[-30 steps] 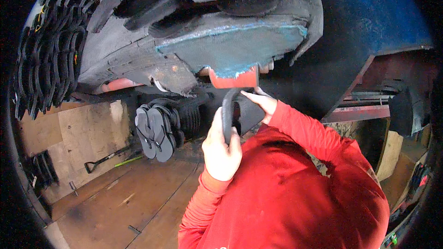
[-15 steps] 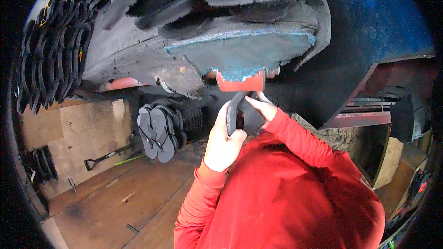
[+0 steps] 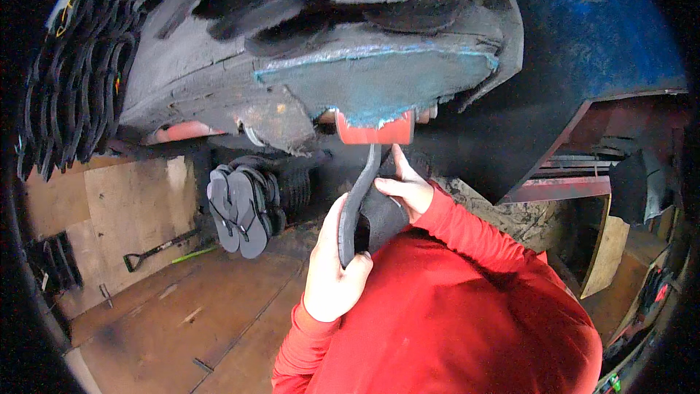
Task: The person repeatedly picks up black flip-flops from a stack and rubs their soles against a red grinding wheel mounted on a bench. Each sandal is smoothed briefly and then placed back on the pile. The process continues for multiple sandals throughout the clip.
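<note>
Rubber sole blank (image 3: pixel 359 208), light and floppy, clamped edgewise in my left hand (image 3: pixel 332 270), right hand (image 3: pixel 408 188) fingers pinching its top.

No boxes, packs, signs or screens are showing anywhere here. The only bits that could be labels are a few tiny bright tags (image 3: pixel 67 9), yellow and orange, sitting on the dark soles hanging up at the top left. They are too small to tell for sure.
</note>
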Tool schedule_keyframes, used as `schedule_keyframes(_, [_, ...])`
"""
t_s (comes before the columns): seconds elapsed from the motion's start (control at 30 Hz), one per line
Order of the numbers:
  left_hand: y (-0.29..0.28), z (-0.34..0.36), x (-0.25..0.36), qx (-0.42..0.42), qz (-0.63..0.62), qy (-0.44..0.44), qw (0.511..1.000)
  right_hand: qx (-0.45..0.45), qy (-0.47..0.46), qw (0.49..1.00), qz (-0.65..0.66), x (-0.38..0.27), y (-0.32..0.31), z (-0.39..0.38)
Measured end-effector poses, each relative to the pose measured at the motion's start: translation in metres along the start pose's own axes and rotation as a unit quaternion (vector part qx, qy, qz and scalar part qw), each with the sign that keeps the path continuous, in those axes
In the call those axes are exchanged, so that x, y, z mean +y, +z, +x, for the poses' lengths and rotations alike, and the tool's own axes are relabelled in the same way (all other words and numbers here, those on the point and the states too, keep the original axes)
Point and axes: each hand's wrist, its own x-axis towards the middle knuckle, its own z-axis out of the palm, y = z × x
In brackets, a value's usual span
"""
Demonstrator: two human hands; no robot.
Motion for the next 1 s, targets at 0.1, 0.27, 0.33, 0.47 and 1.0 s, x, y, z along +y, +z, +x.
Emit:
schedule_keyframes(0.1, [0.004, 0.033, -0.009, -0.004, -0.053, -0.027, 0.998, -0.016, 0.007, 0.998, 0.061, -0.017, -0.003, 0.009])
schedule_keyframes(0.27, [0.000, 0.024, -0.013, -0.001, -0.051, -0.041, 0.998, -0.007, -0.016, 1.000, 0.014, -0.016, 0.001, 0.006])
schedule_keyframes(0.33, [-0.003, 0.006, -0.017, 0.006, -0.032, -0.004, 0.999, -0.028, -0.014, 0.999, 0.041, -0.010, 0.001, 0.004])
schedule_keyframes(0.47, [-0.007, -0.022, -0.023, 0.008, -0.023, 0.019, 1.000, -0.035, -0.041, 0.999, 0.006, 0.002, -0.005, 0.001])
schedule_keyframes(1.0, [0.006, -0.039, -0.052, 0.013, -0.002, 0.036, 0.999, -0.096, -0.002, 0.991, -0.096, -0.018, -0.010, -0.002])
